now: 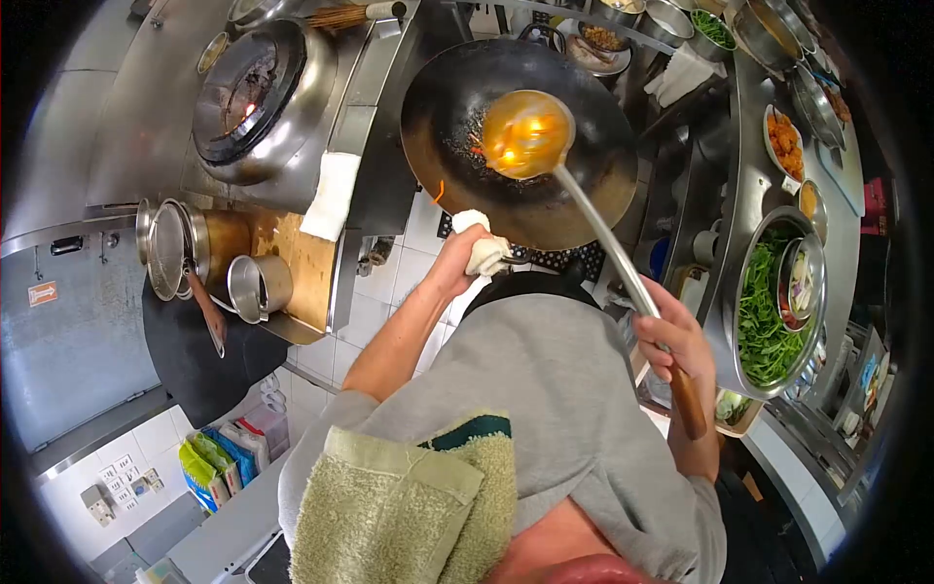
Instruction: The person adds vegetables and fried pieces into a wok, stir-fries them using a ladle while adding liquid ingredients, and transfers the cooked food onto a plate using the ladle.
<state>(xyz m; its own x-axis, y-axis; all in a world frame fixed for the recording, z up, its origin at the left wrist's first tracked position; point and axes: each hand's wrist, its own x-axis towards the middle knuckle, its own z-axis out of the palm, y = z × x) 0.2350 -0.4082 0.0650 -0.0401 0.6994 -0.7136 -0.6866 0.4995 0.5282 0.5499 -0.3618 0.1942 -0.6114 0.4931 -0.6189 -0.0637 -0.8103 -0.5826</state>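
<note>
My right hand [676, 336] is closed around the wooden-ended handle of a long metal ladle [608, 234]. Its bowl is over the dark wok [574, 209] and holds glossy orange and yellow food [525, 141], blurred by motion. A few reddish-orange strips lie in the wok, and one orange strip [440, 191] sticks to its left side. At the wok's near edge, my left hand [462, 258] grips the handle through a folded white cloth [486, 255].
On the left stands a burner [248, 107] with a small flame, beside a pot [261, 287] and a strainer [168, 243]. The right counter holds a metal bowl of leafy greens [764, 321] and a plate of orange food pieces [784, 141]. A white cloth [332, 195] hangs at the stove edge.
</note>
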